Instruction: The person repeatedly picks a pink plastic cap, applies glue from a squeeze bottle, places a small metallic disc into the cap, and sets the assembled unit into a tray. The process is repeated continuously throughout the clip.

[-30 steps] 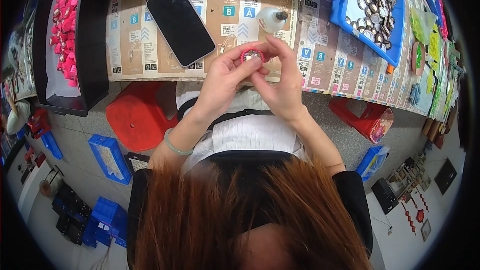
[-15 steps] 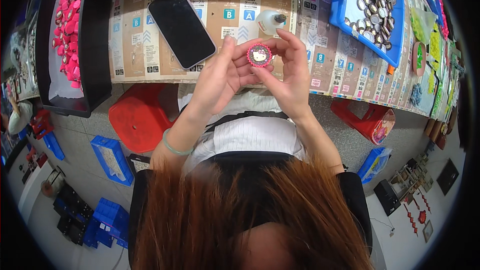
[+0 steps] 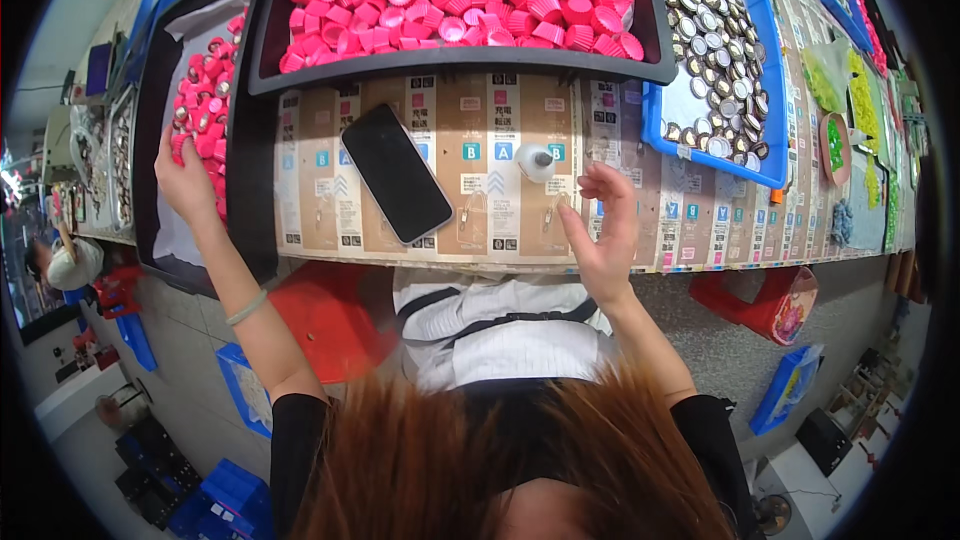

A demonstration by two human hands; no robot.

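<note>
At the left, my left hand (image 3: pixel 186 180) reaches over the near wall of a black tray (image 3: pixel 250 165). Its fingers are closed around a pink fluted cup (image 3: pixel 180 143), beside other pink fluted cups (image 3: pixel 205 90) lying on the white lining. How firmly it grips is partly hidden by the fingers. My right hand (image 3: pixel 605 230) hovers above the cardboard-covered table with fingers apart and holds nothing. Nearest to it stands a small white squeeze bottle (image 3: pixel 537 166) with a dark tip. A black-screened phone (image 3: pixel 398 175) lies between my hands.
A large black tray (image 3: pixel 450 65) heaped with pink fluted cups spans the far side. Right of it, a blue tray (image 3: pixel 655 125) contains many round metal-rimmed badges. Green and yellow pieces lie farther right. Red stools (image 3: pixel 325 325) stand below the table edge.
My hands have parted. The left moved from the middle to the left tray with a pink fluted cup; the right let go of it and opened. The view has shifted, showing more of the far tray.
</note>
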